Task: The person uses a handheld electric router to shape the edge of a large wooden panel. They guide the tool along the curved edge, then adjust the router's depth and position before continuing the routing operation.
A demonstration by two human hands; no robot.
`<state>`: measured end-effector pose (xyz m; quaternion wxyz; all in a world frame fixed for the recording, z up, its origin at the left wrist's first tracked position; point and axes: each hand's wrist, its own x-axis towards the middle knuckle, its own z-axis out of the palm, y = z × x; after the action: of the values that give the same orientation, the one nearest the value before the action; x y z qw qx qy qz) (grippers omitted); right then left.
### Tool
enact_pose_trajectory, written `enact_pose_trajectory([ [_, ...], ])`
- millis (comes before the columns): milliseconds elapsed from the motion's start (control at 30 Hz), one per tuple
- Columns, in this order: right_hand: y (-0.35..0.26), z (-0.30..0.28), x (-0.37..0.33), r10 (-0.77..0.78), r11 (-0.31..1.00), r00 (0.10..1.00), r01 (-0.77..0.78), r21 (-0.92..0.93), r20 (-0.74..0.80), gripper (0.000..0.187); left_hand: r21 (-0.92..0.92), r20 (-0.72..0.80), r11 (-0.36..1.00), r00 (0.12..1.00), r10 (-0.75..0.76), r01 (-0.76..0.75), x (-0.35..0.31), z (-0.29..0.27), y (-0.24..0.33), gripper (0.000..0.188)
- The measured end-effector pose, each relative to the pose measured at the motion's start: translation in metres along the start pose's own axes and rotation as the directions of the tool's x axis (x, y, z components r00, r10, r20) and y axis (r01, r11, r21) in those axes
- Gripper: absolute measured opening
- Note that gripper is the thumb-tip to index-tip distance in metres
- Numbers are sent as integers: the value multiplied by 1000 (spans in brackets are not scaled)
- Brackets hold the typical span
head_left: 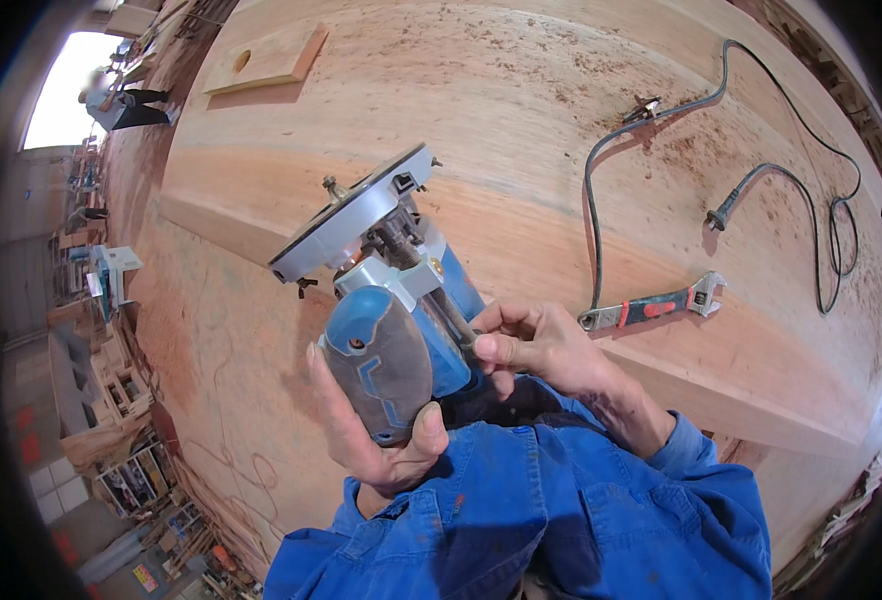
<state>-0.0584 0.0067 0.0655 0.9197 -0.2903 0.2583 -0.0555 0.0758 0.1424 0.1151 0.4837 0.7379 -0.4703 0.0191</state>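
We held the blue router (391, 300) above the wide wooden bench (521, 90), tipped so that its round grey base plate (353, 212) faced up and away from us. Our left hand (376, 435) was wrapped around the grey-padded handle, thumb and fingers closed on it. Our right hand (536, 345) pinched a small part at the side of the motor body, fingertips pressed together; what they gripped was hidden.

The black power cord (661, 115) lay looped on the bench, its plug (718, 217) free and connected to nothing. An adjustable wrench (651, 305) with red grips lay just beside our right hand.

We judged the main risk to be the tool slipping: it was carried largely by one hand, so a loosened grip could drop the plate onto the bench. The wrench, lying near the bench edge, could be knocked off by the right forearm.
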Motion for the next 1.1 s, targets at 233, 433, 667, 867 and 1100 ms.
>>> enact_pose_trajectory([
  [233,23,16,-3,-426,843,873,288,-455,-236,38,69,34,997,999,42,-45,2,-1,-4,99],
  [433,1,2,0,-76,990,996,70,-120,-49,29,-87,-44,993,996,-84,80,0,6,5,100],
  [667,14,22,-7,-524,719,828,306,-624,-198,27,20,9,1000,1000,-24,23,-3,1,1,99],
  [867,2,1,4,-52,998,999,51,-32,-16,26,54,7,998,1000,10,-10,0,-2,-3,100],
  [1100,17,29,-9,-511,747,824,284,-601,-246,35,85,62,996,998,24,-29,0,-7,-3,98],
])
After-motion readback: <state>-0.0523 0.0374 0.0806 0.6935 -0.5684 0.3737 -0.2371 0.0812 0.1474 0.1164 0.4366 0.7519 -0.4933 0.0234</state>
